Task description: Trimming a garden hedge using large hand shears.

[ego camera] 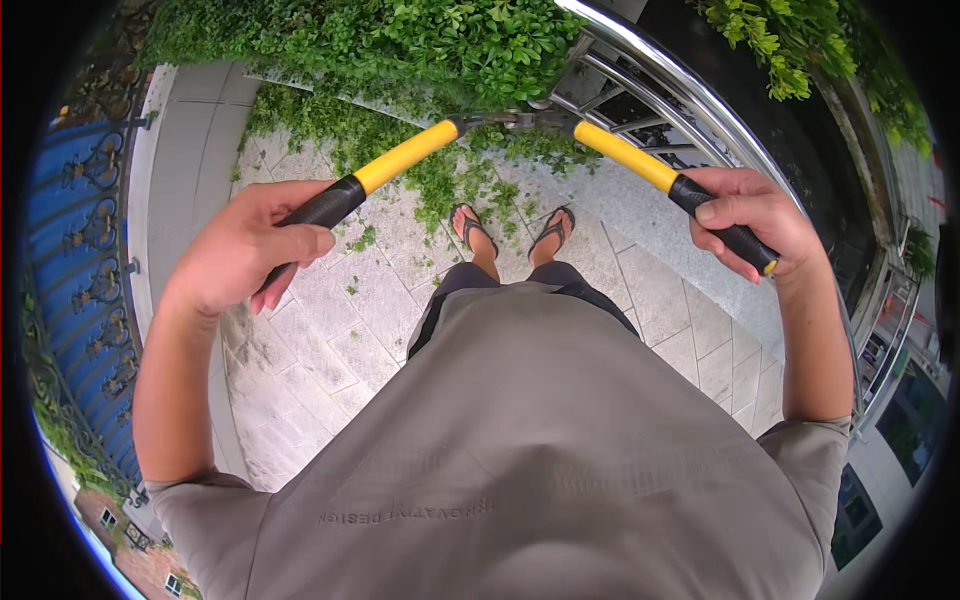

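Observation:
My left hand (247,247) is wrapped around the black grip of one yellow handle of a pair of hedge shears (409,156). The other black grip is in my right hand (750,217). Both handles are spread wide apart and meet at a dark metal pivot (517,120) in front of me. The blades point away from me and are mostly hidden against the foliage. Just beyond the pivot stands a dense green hedge (420,45). Cut leaves and sprigs (442,180) are strewn over the ground below the shears.
My sandalled feet (510,229) stand on pale stone paving (360,300). A shiny metal railing (675,67) curves along the right. To the left run a low grey wall (199,150) and a blue fence with dark scrollwork (82,240). More foliage (795,45) hangs at upper right.

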{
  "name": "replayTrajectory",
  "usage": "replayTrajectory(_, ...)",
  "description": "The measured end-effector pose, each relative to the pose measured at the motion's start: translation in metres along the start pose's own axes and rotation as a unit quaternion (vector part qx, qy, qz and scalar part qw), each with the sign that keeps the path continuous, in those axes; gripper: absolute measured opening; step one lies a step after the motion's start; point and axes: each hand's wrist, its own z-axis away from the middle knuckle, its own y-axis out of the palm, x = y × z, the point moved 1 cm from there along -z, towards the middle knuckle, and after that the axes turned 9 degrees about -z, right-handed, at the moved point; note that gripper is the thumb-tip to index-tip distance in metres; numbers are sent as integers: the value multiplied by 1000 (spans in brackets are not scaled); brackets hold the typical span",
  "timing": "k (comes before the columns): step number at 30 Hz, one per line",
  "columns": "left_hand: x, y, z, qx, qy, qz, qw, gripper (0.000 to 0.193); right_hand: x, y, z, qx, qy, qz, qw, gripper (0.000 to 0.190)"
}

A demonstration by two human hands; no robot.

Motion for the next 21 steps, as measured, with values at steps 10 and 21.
replayTrajectory(10, -26, 12, -12, 16, -33, -11, 999, 12, 1, 44, -14, -36, 23, -17, 999, 22)
replayTrajectory(21, 64, 37, -48, 19, -73, -51, 996, 49, -95, 12, -58, -16, 70, 2, 997, 44)
